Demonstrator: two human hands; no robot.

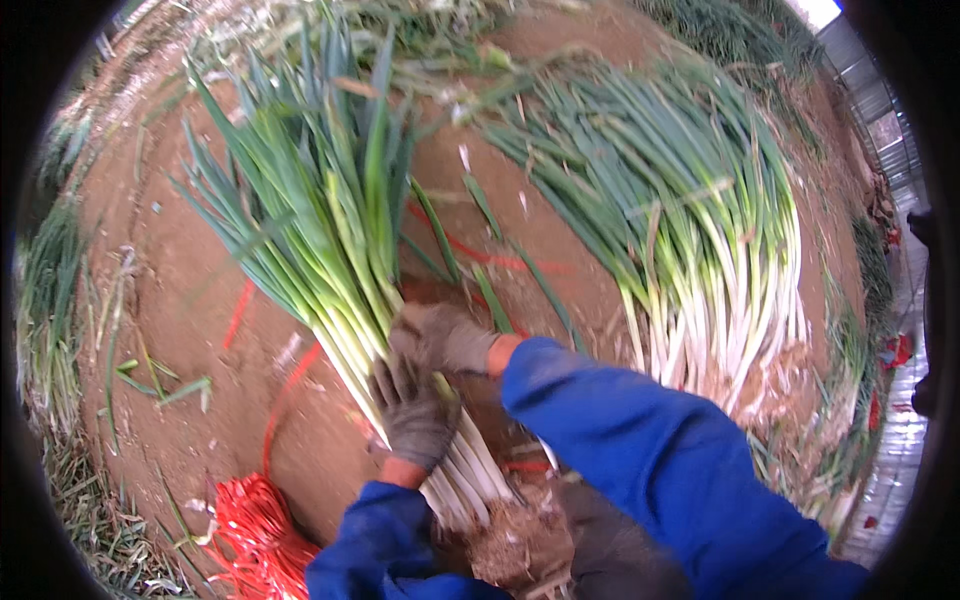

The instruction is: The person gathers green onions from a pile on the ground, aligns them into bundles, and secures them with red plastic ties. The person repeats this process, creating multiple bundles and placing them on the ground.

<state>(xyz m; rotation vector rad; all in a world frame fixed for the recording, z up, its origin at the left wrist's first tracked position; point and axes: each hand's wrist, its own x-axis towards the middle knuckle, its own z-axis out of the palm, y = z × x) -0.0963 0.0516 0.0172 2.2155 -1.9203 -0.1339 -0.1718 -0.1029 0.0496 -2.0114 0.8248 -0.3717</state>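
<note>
A bundle of long green onions (330,247) lies before me, leaves pointing away and white stems (469,476) towards me. My left hand (416,412), in a dirty grey-brown work glove, grips across the pale stems. Just above it, my right hand (442,337) is against the bundle's right side, gloved and blurred. Whether its fingers close around any stalks cannot be made out. The tangled roots (510,540) show near my dark trouser leg (619,544). Red plastic strapping (289,397) runs along the ground left of the bundle; another red strip (510,262) lies to its right.
A larger heap of green onions (675,217) spreads over the bare soil (195,315) to the right. A bunched hank of red strapping (259,532) sits at lower left. Loose leaves (165,386) litter the ground. More onions (49,307) line the left edge.
</note>
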